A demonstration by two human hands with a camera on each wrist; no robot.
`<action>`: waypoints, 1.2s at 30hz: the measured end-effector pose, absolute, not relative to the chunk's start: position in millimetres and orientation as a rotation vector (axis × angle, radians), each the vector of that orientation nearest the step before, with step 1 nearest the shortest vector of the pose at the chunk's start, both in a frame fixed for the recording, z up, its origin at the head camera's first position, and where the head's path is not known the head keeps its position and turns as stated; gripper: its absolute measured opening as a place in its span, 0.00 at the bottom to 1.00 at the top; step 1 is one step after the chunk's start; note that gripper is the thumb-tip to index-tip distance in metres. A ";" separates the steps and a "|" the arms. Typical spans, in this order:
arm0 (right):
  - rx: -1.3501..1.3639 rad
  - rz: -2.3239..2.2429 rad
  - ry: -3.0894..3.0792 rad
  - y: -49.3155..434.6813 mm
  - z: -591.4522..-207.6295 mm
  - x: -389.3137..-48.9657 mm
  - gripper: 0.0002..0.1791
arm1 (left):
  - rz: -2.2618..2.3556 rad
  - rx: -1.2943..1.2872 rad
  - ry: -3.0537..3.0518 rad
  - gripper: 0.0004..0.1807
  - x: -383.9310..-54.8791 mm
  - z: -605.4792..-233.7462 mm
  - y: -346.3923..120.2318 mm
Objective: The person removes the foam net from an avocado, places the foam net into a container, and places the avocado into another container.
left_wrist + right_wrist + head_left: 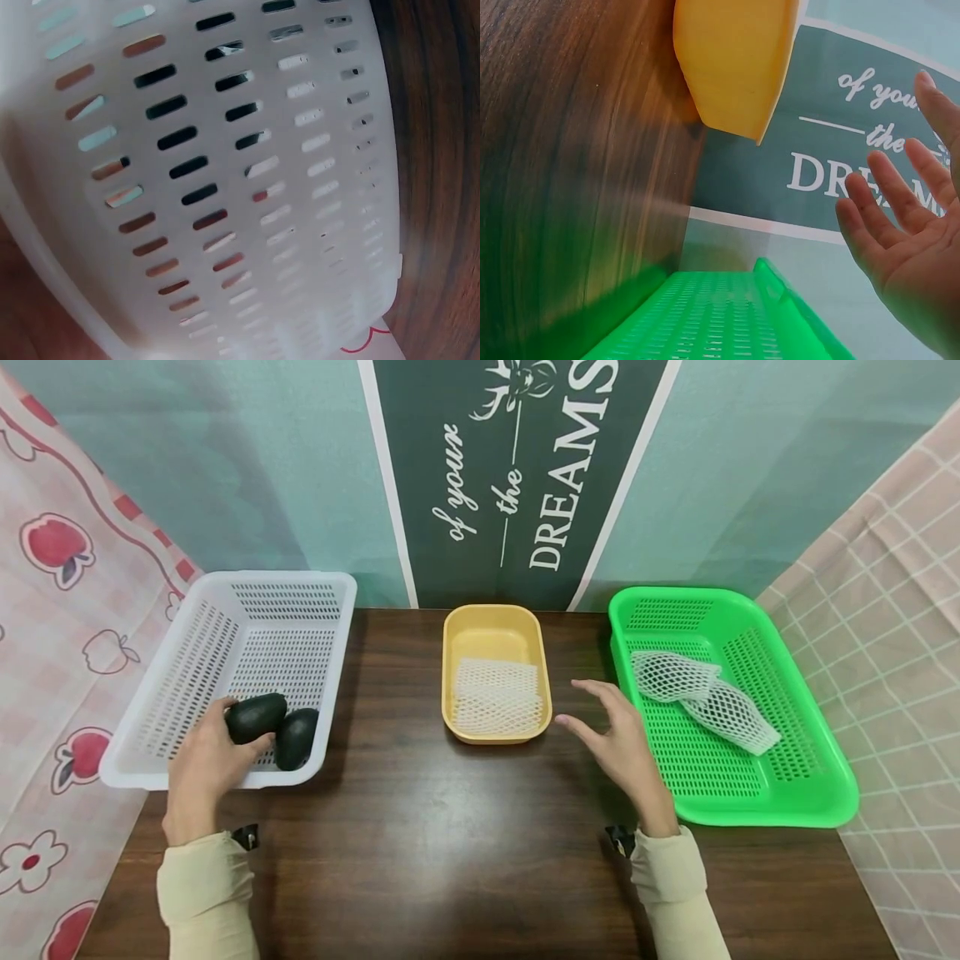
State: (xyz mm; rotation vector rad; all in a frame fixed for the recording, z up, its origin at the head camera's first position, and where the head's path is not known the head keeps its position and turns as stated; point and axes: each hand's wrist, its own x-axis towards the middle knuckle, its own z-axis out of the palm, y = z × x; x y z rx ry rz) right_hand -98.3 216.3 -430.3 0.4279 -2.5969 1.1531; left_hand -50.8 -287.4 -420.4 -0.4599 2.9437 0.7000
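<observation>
In the head view my left hand (204, 758) reaches into the white basket (281, 656) and grips a dark green avocado (257, 717) between thumb and fingers. A second avocado (297, 740) lies against it, by the basket's near right corner. The left wrist view is filled by the slotted basket wall (240, 161), with dark shapes showing through the slots. My right hand (621, 745) hovers between the yellow tray (491, 639) and the green basket (802, 797), holding nothing, thumb and fingers apart. White foam net sleeves (497, 697) lie flat in the tray.
Two puffed foam nets (731, 718) lie in the green basket; I cannot tell whether they hold anything. All three containers stand on a dark wooden table (435, 835). Printed cloth (300, 468) hangs behind it, with patterned cloth at both sides.
</observation>
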 end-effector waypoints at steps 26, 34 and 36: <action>0.328 1.116 -2.535 234.0 -434.4 -89.5 0.29 | 0.588 -0.584 2.909 0.40 -56.2 -424.7 -283.7; 0.333 1.122 -2.532 236.7 -435.1 -88.8 0.28 | 0.753 -0.367 3.178 0.32 -50.5 -429.2 -276.0; 0.321 1.116 -2.537 237.6 -435.3 -88.0 0.28 | 0.784 -0.271 3.204 0.30 -50.5 -428.8 -272.4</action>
